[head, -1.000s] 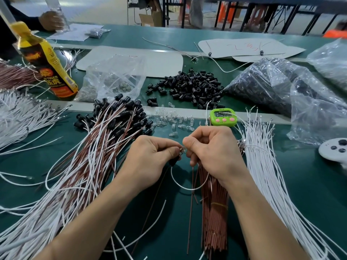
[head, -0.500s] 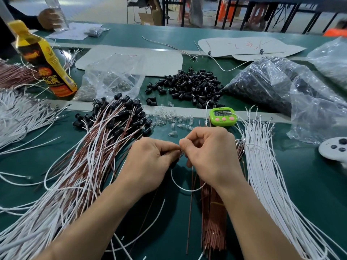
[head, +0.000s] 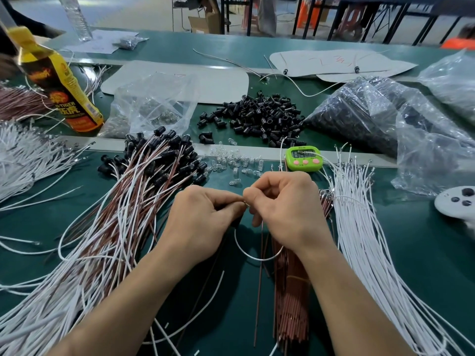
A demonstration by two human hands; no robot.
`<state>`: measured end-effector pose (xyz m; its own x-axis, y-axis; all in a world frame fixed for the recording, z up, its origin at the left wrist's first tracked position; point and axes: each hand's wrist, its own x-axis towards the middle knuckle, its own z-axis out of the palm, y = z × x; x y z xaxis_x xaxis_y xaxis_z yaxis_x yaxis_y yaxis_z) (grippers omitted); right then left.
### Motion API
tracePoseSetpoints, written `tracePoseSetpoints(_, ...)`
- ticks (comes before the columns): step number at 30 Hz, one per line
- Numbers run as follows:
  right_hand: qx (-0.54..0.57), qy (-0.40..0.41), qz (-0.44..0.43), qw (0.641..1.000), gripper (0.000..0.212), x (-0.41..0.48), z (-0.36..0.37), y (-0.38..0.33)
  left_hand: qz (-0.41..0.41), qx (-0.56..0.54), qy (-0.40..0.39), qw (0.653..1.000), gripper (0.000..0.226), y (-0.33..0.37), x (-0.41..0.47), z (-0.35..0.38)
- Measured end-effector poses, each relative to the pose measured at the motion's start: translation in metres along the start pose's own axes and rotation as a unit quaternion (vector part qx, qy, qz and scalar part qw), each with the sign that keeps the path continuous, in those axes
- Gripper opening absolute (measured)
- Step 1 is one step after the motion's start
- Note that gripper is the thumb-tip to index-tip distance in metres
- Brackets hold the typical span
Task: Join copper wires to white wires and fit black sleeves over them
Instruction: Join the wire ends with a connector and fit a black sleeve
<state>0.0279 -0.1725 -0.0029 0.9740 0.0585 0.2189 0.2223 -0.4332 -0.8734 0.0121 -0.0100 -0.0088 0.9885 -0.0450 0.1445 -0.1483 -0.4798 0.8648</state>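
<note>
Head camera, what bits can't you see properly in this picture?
All in the head view:
- Where the white wire and copper wire meet: hidden by the fingertips of the left hand and right hand, which pinch them.
- Green timer digits: too small, and a wire crosses them.
- Yellow bottle top: blurred, cut by the left edge.
- White pad: cut by the right edge.

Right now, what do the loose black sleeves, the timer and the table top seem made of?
Black sleeves: probably moulded plastic or rubber, black with a dull sheen on the rims. Timer: hard plastic, glossy green shell with pink buttons. Table top: smooth dark green mat with soft glare, perhaps rubber or vinyl.
</note>
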Motion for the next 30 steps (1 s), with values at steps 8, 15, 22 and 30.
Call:
tracePoseSetpoints(8, 0.073, -0.034, 0.01, 0.997, 0.019, 0.003, -0.0017, 0.0026, -0.005, -0.032, -0.018, 0.999, 0.021, -0.0013, 0.0008, -0.0024)
tracePoseSetpoints(15, 0.103, -0.032, 0.014, 0.994, 0.02, 0.0071, -0.0107, 0.0042, -0.062, -0.085, 0.0, 0.994, 0.026, 0.0015, 0.0052, -0.0027)
tracePoseSetpoints(22, 0.1, -0.058, 0.002, 0.993, 0.018, 0.0064, -0.0098, 0.0022, -0.045, -0.114, -0.029, 0.992, 0.033, 0.0027, 0.004, -0.004)
tracePoseSetpoints(30, 0.07, -0.046, -0.003, 0.997, 0.022, 0.0033, -0.0081, -0.0006, 0.001, -0.044, -0.002, 0.999, 0.033, 0.0038, -0.0014, -0.0014)
